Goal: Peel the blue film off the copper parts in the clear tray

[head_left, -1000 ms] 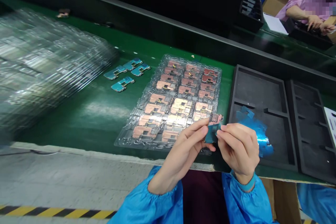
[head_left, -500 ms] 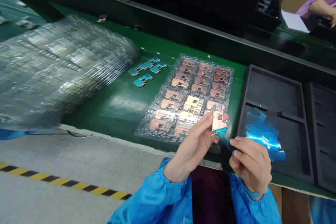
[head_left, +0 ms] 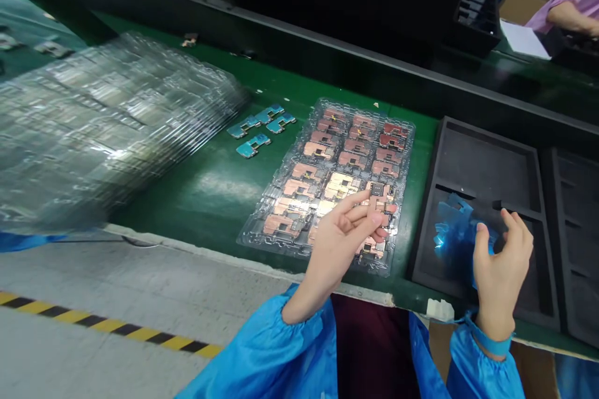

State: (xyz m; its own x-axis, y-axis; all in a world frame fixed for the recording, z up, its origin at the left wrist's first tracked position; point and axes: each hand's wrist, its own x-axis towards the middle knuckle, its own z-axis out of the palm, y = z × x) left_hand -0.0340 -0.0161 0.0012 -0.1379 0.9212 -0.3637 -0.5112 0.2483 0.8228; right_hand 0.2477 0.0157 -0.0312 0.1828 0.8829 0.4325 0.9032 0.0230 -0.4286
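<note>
My left hand (head_left: 344,227) pinches a small copper-coloured circuit board (head_left: 377,192) above the near right corner of a clear plastic tray (head_left: 248,235). That tray holds rows of similar boards, some partly hidden by the hand. My right hand (head_left: 503,262), thumb and fingers apart, hovers over the near part of a black tray (head_left: 425,230). Thin blue film pieces (head_left: 453,215) lie in a heap there, partly behind the hand. Nothing shows between the right fingers.
Several blue-covered boards (head_left: 253,145) lie on the green table left of the clear tray. A tall stack of clear trays (head_left: 116,112) stands at the left. Another black tray (head_left: 575,212) is at the far right. A person's arm (head_left: 568,15) shows at the upper right.
My right hand has moved right, away from the board to the blue film heap, and its fingers have spread. The blue film at the board's lower edge no longer shows; my left hand has tilted the board.
</note>
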